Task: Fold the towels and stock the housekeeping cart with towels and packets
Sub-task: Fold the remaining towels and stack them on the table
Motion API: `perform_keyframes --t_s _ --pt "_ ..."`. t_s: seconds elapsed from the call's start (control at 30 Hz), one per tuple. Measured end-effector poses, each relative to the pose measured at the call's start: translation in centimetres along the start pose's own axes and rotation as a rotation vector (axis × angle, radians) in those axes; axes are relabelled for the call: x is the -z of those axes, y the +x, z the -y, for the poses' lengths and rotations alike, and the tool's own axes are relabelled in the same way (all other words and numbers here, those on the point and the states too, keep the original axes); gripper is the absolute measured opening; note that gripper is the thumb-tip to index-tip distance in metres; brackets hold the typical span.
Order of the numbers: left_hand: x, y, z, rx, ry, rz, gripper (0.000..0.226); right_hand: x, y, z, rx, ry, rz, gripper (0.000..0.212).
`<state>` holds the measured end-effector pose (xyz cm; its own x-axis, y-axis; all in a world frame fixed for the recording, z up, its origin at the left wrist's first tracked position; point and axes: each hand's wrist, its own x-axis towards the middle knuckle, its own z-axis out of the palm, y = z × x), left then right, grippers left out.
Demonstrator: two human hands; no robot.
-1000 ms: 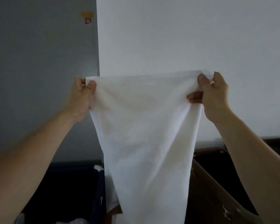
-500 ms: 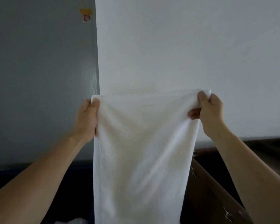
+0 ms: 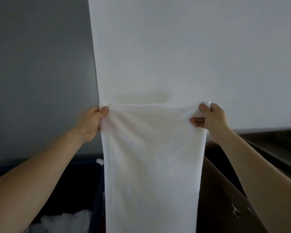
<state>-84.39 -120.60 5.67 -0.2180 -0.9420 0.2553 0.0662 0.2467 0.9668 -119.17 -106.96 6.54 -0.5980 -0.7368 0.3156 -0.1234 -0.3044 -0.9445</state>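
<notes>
- Towel (image 3: 151, 157): white, held up in the air in front of the person. Top edge pulled about level btwn both hands, w/ slight creases fanning in from each corner. Rest hangs straight down and flat; lower end runs out of view at the bottom.
- Left grip (image 3: 92, 122): narrow, pinching the towel's top left corner, thumb on the near side, fingers curled behind the cloth.
- Right grip (image 3: 212, 118): holding the top right corner. One finger is hooked over the top edge, thumb (image 3: 197, 122) pressed on the near face a bit lower.
- Both forearms bare, reaching up from the lower corners.
- Behind the towel: white wall (image 3: 183, 47). Left of it a grey wall (image 3: 40, 64); the vertical edge btwn them ends at the towel's left corner.
- Lower left: dark blue bin (image 3: 97, 190), partly hidden by the towel, w/ crumpled white cloth (image 3: 69, 221) low in its dark inside.
- Lower right: brown container (image 3: 225, 190), open top, dark inside, small metal fitting (image 3: 235, 211) on its side. Can't tell if it's the cart.
</notes>
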Motion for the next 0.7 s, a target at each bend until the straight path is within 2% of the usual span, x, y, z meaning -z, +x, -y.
perform_keyframes --t_s 0.1,0.27,0.43,0.53,0.7 --pt "-1.7 2.7 -1.0 -0.074 0.05 -0.138 0.013 -0.6 1.7 0.5 0.025 0.038 -0.005 0.012" --pt "-3.2 5.6 -5.2 -0.254 0.063 -0.234 0.018 -1.4 4.2 3.8 0.146 0.122 -0.02 0.012" --pt "-2.6 5.1 -9.0 -0.352 0.089 -0.313 0.019 -1.5 4.9 6.9 0.248 0.168 0.007 0.017" --pt "-1.5 3.1 -9.8 -0.387 0.045 -0.299 0.016 -1.3 4.2 7.7 0.287 0.168 0.035 0.017" --pt "0.7 -2.4 -8.3 -0.351 0.118 -0.172 0.016 0.4 0.5 6.6 0.263 0.154 0.057 0.018"
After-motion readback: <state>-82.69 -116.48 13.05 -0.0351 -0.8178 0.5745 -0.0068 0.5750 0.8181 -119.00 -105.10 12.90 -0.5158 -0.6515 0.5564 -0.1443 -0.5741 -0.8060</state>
